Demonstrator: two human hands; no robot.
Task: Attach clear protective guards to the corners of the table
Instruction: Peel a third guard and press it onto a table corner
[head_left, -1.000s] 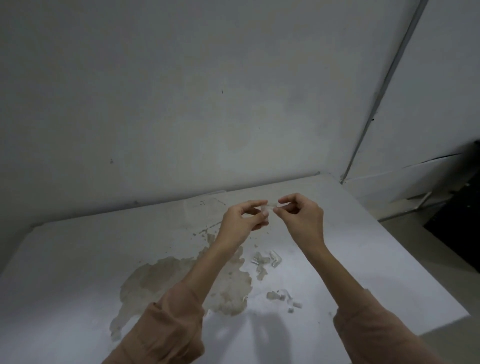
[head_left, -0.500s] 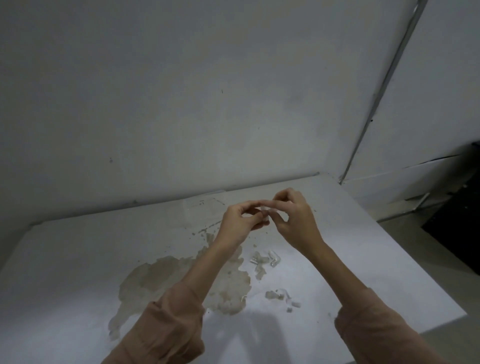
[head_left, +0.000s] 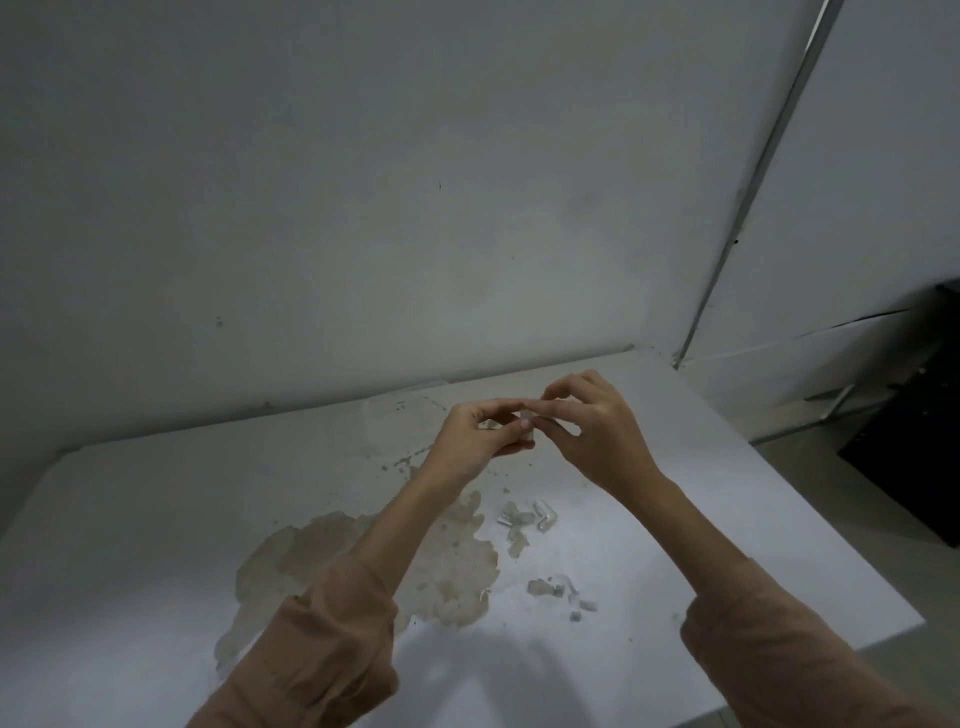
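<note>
Both hands pinched on one clear guard (head_left: 525, 420), left hand (head_left: 480, 436) steadying, right hand (head_left: 592, 436) probably peeling its backing, next press it onto a worktop (head_left: 753, 519) corner.

Bare room: stained table (head_left: 156, 519), plain wall (head_left: 363, 208).

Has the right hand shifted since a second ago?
Yes. The right hand has closed leftward onto the left hand, judged against the table's stain.

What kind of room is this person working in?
Probably a bare, dim spare room or storeroom, not a tidy workshop. A white table with a large peeled, stained patch stands against a blank grey wall, and small clear guard pieces lie loose on it.
</note>
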